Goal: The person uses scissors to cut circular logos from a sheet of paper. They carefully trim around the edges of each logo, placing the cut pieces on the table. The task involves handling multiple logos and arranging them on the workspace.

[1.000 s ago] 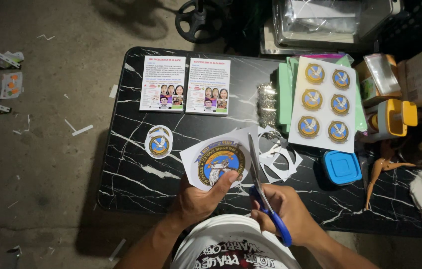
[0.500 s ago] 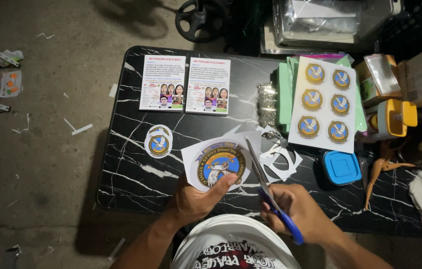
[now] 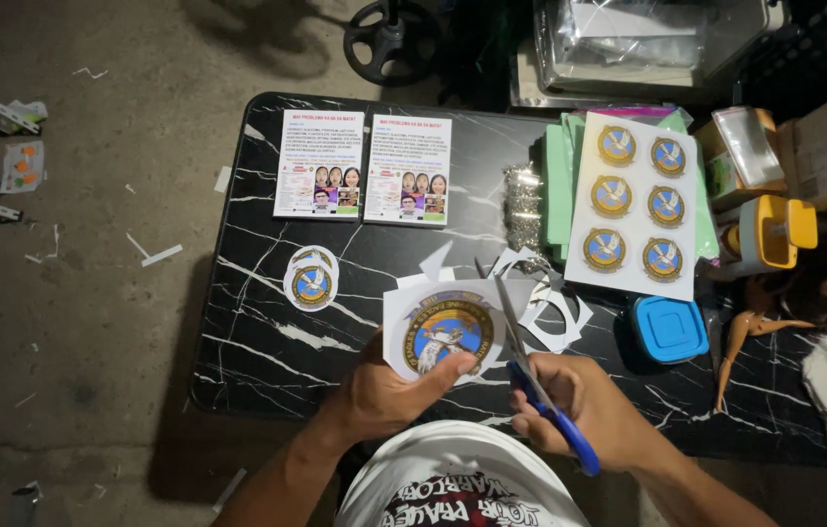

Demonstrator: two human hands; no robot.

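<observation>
The left hand (image 3: pixel 384 390) pinched a round paper emblem (image 3: pixel 444 337) steady while the right hand (image 3: pixel 584 410) gripped blue-handled scissors (image 3: pixel 530 376), trimming its edge.

1. A white paper with a round blue-and-gold emblem label (image 3: pixel 445 335) sits pinched in the left hand (image 3: pixel 386 390), touching the blades of the blue-handled scissors (image 3: pixel 540 390) held in the right hand (image 3: pixel 589 410).
2. A cut-out round emblem sticker (image 3: pixel 311 278), white-edged, blue and gold, lies left of the grip and beyond it, apart from the hands.
3. Two white rectangular leaflets (image 3: pixel 364 166) with small colour photos lie side by side, well beyond the grip.
4. A white sheet of six round emblem stickers (image 3: pixel 638 203) lies beyond and right of the grip, on green paper.
5. A clear plastic packet (image 3: pixel 745 144) lies farther right.
</observation>
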